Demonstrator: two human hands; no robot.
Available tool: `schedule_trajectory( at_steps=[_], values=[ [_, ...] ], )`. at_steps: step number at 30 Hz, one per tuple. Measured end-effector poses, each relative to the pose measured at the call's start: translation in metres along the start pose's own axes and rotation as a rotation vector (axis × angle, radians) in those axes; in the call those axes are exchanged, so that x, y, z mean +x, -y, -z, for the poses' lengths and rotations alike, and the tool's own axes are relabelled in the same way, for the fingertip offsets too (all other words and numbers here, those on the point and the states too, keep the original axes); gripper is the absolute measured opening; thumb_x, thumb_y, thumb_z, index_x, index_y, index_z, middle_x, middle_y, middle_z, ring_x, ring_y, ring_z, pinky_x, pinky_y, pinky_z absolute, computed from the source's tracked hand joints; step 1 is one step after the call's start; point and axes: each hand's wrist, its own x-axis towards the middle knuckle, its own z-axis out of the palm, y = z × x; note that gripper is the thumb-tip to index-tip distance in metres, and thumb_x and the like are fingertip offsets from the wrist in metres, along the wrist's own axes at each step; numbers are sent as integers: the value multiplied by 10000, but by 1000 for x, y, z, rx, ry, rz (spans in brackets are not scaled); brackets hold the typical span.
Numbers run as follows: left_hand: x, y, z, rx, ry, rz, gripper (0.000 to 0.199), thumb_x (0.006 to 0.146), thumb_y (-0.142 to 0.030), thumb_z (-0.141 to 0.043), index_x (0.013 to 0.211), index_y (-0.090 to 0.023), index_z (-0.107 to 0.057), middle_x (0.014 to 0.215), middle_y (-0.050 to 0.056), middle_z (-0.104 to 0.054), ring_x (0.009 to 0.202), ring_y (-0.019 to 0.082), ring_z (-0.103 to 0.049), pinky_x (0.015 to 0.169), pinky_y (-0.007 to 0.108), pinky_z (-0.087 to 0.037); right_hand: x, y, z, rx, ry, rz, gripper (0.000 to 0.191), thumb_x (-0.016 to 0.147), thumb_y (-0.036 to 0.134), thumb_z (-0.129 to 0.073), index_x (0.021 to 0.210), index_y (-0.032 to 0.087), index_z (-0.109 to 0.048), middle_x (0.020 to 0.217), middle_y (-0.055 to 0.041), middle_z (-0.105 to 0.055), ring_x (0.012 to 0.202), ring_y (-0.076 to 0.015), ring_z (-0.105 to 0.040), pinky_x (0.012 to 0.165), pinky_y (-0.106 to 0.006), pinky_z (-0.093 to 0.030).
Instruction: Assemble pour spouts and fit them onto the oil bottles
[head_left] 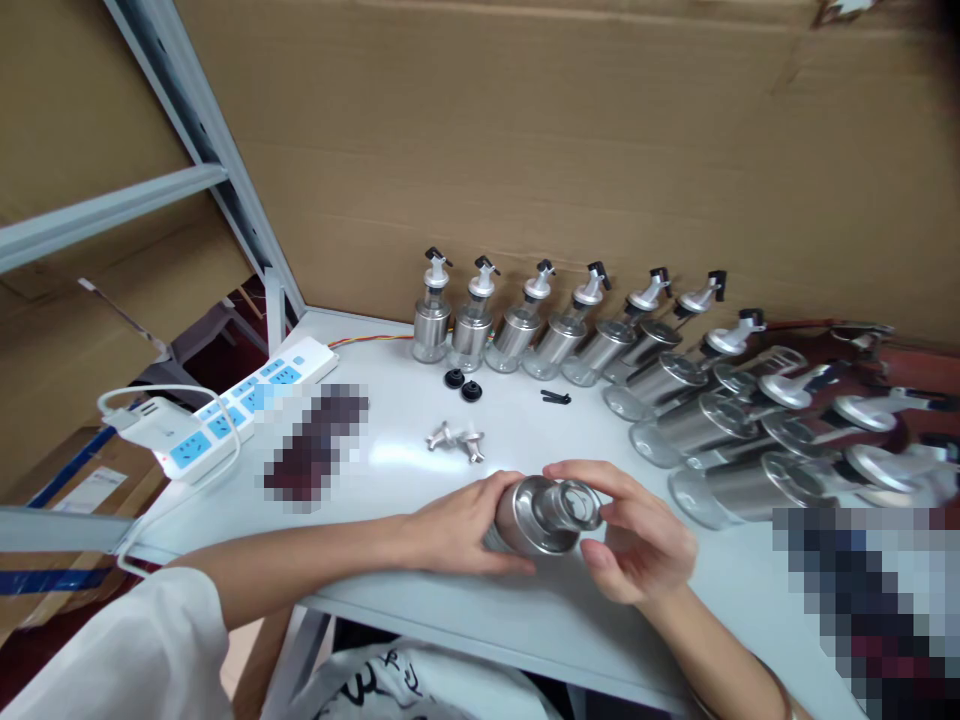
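Observation:
A glass oil bottle [531, 518] with a brushed-metal sleeve stands slightly tilted near the table's front edge, its mouth uncovered. My left hand [461, 525] is wrapped round its body from the left. At the bottle's neck, my right hand [645, 540] has thumb and fingers spread apart; the index fingertip is at or very close to the rim, and I cannot tell whether it touches. Beyond the bottle lie silver spout parts [456, 440], two black stoppers [463, 385] and small black lever pieces [556, 397].
Several bottles with silver-and-black pour spouts [516, 335] line the back and right side. A white power strip [255, 400] with a plugged-in cable lies at the left. A cardboard wall [525, 150] rises behind the table. Pixelated patches hide spots at left and lower right.

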Motion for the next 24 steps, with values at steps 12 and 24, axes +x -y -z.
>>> schedule_trajectory(
  at_steps=[12, 24],
  values=[
    [-1, 5, 0, 22, -85, 4, 856, 838, -230, -582, 1513, -161, -62, 1573, 196, -221, 1439, 334, -266, 1174, 539, -260, -14, -16, -6, -18, -95, -100, 569, 676, 38, -680, 1188, 221, -513, 953, -95, -709, 829, -246, -703, 669, -375, -598],
    [-2, 6, 0, 144, -234, -57, 703, 855, -93, -470, 1470, -221, -153, 1528, 163, -299, 1417, 304, -308, 1160, 538, -303, -20, -24, -2, -192, -110, -152, 510, 739, 46, -675, 1183, 247, -526, 1079, -105, -693, 958, -277, -698, 753, -439, -596]
  ],
)
